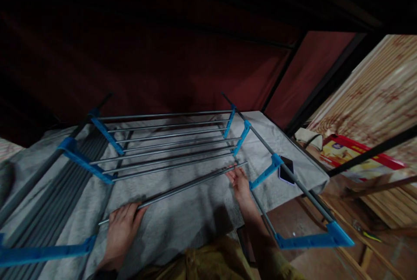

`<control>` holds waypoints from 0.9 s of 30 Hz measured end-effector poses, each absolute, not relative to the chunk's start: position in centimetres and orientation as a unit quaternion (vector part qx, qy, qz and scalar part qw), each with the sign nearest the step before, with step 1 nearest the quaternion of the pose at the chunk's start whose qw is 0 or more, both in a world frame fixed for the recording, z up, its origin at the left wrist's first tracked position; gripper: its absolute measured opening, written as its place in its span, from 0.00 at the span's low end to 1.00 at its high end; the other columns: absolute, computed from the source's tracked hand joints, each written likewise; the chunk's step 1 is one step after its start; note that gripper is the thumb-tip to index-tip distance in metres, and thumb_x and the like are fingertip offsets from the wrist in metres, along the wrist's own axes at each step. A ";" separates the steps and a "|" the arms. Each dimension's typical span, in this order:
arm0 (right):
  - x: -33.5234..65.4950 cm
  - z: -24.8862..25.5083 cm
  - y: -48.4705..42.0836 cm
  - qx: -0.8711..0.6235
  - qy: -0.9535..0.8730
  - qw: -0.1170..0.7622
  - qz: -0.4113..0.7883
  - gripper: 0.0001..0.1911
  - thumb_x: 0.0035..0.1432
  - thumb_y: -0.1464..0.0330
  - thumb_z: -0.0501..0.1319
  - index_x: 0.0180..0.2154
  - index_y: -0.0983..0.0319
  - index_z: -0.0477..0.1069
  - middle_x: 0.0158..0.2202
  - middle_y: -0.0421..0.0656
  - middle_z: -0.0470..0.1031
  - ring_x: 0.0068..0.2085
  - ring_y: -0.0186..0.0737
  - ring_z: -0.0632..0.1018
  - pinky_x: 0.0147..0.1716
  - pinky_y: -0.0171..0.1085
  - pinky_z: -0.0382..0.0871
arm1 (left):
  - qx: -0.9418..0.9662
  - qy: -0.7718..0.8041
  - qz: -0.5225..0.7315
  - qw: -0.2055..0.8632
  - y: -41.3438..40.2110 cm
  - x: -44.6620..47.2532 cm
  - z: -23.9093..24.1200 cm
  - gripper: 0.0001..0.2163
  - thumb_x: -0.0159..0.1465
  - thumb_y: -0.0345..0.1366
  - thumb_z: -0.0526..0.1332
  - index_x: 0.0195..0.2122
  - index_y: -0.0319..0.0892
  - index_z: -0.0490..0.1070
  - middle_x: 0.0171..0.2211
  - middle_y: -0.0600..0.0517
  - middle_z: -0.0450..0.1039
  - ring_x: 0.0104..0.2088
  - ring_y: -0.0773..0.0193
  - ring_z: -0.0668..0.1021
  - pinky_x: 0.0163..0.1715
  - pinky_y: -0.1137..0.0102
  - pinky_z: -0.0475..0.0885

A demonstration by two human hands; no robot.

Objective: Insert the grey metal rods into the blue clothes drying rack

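A rack of thin metal rods (pixel 166 141) with blue plastic brackets (pixel 85 161) stands over a grey blanket (pixel 182 210). One loose metal rod (pixel 182 188) lies slanted in front of the fitted rods. My left hand (pixel 122 228) curls its fingers over the rod's near left end. My right hand (pixel 239 182) pinches the rod's far right end, next to a blue bracket (pixel 265 171) on the right side bar (pixel 293 178).
A dark phone (pixel 286 170) lies on the blanket's right edge under the side bar. Several spare grey rods (pixel 48 210) lie bundled at the left. A red and yellow box (pixel 352 154) and wooden slats (pixel 391 206) lie on the floor at right.
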State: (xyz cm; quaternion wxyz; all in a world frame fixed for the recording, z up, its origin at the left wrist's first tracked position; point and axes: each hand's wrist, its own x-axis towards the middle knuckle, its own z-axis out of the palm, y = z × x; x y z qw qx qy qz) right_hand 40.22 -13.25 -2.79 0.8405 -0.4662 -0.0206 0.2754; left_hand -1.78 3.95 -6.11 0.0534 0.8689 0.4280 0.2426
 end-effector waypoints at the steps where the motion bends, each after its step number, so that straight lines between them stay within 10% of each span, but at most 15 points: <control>1: 40.4 -2.4 -13.2 -0.464 -0.015 0.842 0.274 0.11 0.57 0.64 0.76 0.36 0.52 0.74 0.37 0.39 0.86 0.39 0.45 0.87 0.41 0.42 0.86 | 0.868 0.430 0.242 0.055 3.9 -1.8 -6.0 0.18 0.74 0.51 0.54 0.44 0.48 0.80 0.41 0.41 0.88 0.48 0.40 0.86 0.53 0.51 0.73; 27: 43.0 -0.1 -12.9 -0.454 0.011 0.858 0.238 0.15 0.61 0.62 0.76 0.35 0.52 0.70 0.30 0.33 0.81 0.33 0.37 0.84 0.38 0.35 0.84 | 0.798 0.548 0.243 0.059 3.8 -1.3 -4.9 0.21 0.74 0.47 0.50 0.47 0.46 0.82 0.46 0.38 0.86 0.54 0.39 0.83 0.69 0.42 0.66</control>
